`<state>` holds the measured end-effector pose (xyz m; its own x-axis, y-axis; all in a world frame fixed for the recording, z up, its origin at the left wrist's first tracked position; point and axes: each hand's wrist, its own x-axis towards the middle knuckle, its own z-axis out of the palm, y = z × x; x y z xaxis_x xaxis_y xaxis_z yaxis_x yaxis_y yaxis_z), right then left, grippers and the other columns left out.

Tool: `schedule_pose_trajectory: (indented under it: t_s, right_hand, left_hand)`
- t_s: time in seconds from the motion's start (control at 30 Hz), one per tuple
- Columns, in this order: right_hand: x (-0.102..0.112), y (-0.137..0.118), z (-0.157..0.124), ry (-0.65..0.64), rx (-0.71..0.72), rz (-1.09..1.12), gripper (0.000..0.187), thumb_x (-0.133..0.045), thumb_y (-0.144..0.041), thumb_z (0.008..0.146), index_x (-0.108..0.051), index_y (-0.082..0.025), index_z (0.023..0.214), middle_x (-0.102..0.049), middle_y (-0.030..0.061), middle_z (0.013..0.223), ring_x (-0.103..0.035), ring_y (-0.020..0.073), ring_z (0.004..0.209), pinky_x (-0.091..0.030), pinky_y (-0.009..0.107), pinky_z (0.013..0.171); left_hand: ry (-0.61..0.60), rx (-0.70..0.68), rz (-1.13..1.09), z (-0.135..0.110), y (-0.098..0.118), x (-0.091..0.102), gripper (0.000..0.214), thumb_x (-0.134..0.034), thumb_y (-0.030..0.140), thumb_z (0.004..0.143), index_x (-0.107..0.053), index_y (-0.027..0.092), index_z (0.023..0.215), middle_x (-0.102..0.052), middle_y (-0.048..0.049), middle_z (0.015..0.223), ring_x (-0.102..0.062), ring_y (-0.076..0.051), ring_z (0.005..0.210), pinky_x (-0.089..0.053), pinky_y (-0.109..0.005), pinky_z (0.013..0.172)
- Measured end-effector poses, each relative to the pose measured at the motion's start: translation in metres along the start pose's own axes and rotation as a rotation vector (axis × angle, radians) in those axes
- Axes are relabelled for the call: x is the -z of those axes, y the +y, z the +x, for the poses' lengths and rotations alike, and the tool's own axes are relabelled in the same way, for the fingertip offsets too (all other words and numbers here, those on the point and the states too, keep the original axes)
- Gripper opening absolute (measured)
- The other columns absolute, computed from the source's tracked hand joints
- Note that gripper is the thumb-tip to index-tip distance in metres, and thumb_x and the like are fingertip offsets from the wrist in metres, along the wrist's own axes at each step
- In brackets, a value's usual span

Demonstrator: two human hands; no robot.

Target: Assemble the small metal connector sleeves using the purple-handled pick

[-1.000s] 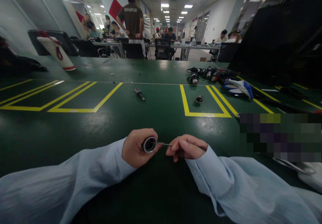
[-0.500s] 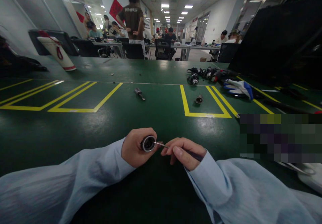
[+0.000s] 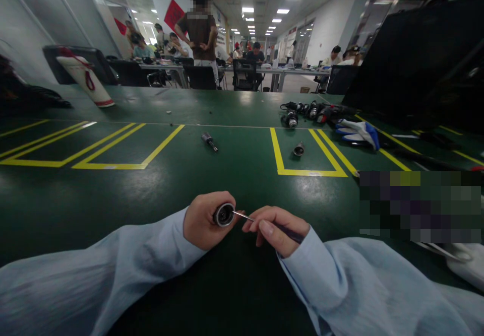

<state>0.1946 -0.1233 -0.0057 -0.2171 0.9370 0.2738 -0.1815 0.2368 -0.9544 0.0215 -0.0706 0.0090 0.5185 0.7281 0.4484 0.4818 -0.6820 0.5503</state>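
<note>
My left hand [image 3: 202, 222] is wrapped round a cylindrical metal connector [image 3: 224, 215], whose round open end faces me and shows a dark inside. My right hand [image 3: 278, 229] pinches a thin metal tool [image 3: 244, 216] with a dark handle that runs back under the palm. The tool's tip meets the connector's right rim; whether it reaches inside I cannot tell. Beyond my hands, a dark metal connector part [image 3: 209, 141] with a narrow end lies on the green table [image 3: 234, 175]. A short round metal shell [image 3: 298, 149] sits inside a yellow-taped area to the right.
Several dark cylindrical parts [image 3: 302, 110] are heaped at the back right, beside a blue and white glove [image 3: 357, 133]. A large black panel [image 3: 412, 59] stands on the right. At the far left there is a white cylindrical container [image 3: 85, 80]. People work at tables beyond.
The connector in my left hand has shifted very slightly to the right, with the tool tip still at its rim. Otherwise my hands look the same.
</note>
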Motion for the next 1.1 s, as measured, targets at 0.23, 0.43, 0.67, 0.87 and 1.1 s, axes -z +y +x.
schedule_pose_trajectory:
  t_s: [0.23, 0.43, 0.67, 0.87, 1.1]
  right_hand:
    - [0.0019, 0.0048, 0.0055, -0.033, -0.137, 0.275, 0.022, -0.057, -0.037, 0.08, -0.063, -0.016, 0.078, -0.063, 0.0066, 0.083, -0.055, 0.0118, 0.071, -0.049, 0.021, 0.053]
    - [0.0018, 0.0074, 0.0056, -0.071, -0.108, 0.327, 0.02, -0.057, -0.034, 0.081, -0.064, -0.016, 0.078, -0.064, 0.0063, 0.084, -0.056, 0.0112, 0.073, -0.048, 0.019, 0.054]
    - [0.0033, 0.0005, 0.0051, -0.042, -0.043, 0.173, 0.021, -0.053, -0.036, 0.083, -0.063, -0.018, 0.078, -0.063, 0.0049, 0.082, -0.055, 0.0117, 0.069, -0.047, 0.023, 0.054]
    - [0.0006, -0.0002, 0.0011, 0.009, 0.055, -0.059, 0.021, -0.05, -0.034, 0.084, -0.063, -0.018, 0.078, -0.063, 0.005, 0.08, -0.053, 0.0101, 0.061, -0.043, 0.024, 0.054]
    - [0.0039, -0.0007, 0.0028, -0.058, 0.034, -0.034, 0.023, -0.05, -0.034, 0.084, -0.064, -0.018, 0.075, -0.065, 0.0049, 0.078, -0.057, 0.0125, 0.067, -0.044, 0.024, 0.056]
  left_hand:
    - [-0.016, 0.003, 0.012, 0.0002, 0.0011, 0.0023, 0.013, -0.054, 0.018, 0.072, -0.049, 0.015, 0.061, -0.05, 0.0026, 0.052, -0.043, -0.007, 0.046, -0.033, -0.019, 0.043]
    - [0.045, -0.023, -0.078, 0.0015, -0.0037, 0.001, 0.016, -0.056, 0.018, 0.072, -0.047, 0.015, 0.059, -0.047, 0.0038, 0.051, -0.042, -0.006, 0.044, -0.033, -0.018, 0.042]
    - [0.066, -0.018, -0.052, 0.0005, -0.0012, 0.0008, 0.014, -0.058, 0.017, 0.072, -0.048, 0.014, 0.063, -0.047, 0.0036, 0.053, -0.043, -0.007, 0.046, -0.033, -0.018, 0.044]
    - [0.023, -0.017, 0.002, -0.0006, -0.0008, 0.0003, 0.015, -0.056, 0.019, 0.074, -0.048, 0.015, 0.062, -0.048, 0.0035, 0.053, -0.042, -0.007, 0.047, -0.033, -0.019, 0.045]
    - [-0.017, -0.031, 0.018, -0.0014, -0.0008, 0.0006, 0.015, -0.057, 0.018, 0.073, -0.047, 0.015, 0.061, -0.048, 0.0037, 0.053, -0.041, -0.006, 0.046, -0.032, -0.019, 0.043]
